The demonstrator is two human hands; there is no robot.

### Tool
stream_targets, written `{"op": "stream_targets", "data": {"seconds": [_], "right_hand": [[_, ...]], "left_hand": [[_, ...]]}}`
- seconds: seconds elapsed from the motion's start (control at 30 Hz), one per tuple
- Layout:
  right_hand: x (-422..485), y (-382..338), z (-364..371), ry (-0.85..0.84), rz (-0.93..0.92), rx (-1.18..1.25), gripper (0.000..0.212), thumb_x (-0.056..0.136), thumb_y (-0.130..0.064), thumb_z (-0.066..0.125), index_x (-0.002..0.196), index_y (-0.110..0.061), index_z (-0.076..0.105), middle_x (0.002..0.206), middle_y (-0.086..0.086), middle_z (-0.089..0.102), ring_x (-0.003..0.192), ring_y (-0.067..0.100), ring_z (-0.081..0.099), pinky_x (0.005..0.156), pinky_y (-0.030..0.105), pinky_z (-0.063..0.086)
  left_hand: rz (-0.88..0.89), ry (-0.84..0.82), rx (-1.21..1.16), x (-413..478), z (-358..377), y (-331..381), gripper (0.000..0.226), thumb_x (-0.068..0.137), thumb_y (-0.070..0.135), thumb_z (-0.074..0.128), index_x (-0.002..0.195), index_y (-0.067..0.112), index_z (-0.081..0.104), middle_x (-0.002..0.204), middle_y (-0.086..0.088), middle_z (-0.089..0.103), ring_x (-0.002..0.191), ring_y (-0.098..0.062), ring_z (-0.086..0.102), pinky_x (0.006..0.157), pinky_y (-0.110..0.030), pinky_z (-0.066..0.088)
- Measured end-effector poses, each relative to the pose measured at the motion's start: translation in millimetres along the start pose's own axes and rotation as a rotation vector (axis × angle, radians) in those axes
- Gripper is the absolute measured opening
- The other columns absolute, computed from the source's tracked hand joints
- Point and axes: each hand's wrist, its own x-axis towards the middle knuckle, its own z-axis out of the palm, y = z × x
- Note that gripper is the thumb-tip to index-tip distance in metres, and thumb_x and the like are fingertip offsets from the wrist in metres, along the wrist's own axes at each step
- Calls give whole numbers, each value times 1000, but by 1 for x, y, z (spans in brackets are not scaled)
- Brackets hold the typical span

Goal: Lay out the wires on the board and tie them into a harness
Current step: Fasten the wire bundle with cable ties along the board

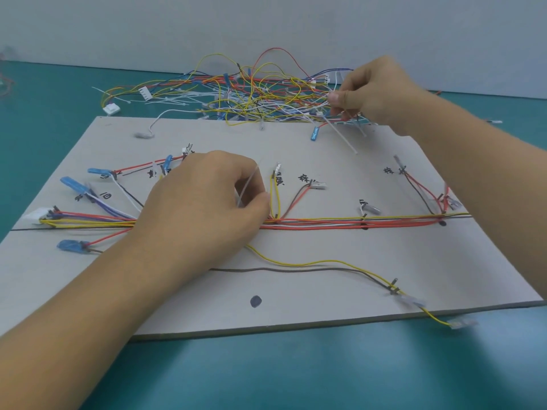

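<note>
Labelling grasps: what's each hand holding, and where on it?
Left hand pinches a clear cable tie, grip point hidden; right hand pinches white cable ties near their upper ends.

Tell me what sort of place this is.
Most likely a wire-harness assembly bench. A layout board carries hand-marked labels and a drawn line, with a bundle of wires routed along it; a pile of loose wires lies behind it, and the left hand and right hand each pinch a cable tie.
</note>
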Motion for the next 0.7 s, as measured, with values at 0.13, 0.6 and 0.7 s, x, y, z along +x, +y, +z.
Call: {"op": "stream_targets", "data": {"seconds": [0.13,0.6,0.7], "right_hand": [[-10,-8,-1,103,-68,-144,24,95,-25,71,91,-1,72,66,1,70,47,5,57,41,14,41],[-131,-82,19,-241,-144,100,18,93,-3,63,89,-13,78,55,-3,65,45,10,52,48,23,46],[-152,-81,23,-378,-183,170,26,92,4,63,105,-14,76,66,3,73,48,11,57,50,23,48]], "left_hand": [[4,5,-6,-1,0,1,13,84,35,68,72,31,68,64,41,55,58,9,52,54,-25,30],[-16,151,-277,1,-17,0,25,81,26,65,103,37,65,88,16,67,50,-8,54,60,-26,43],[17,142,-170,1,-18,2,31,84,12,69,104,36,67,96,14,63,73,-7,59,69,-21,47]]}}
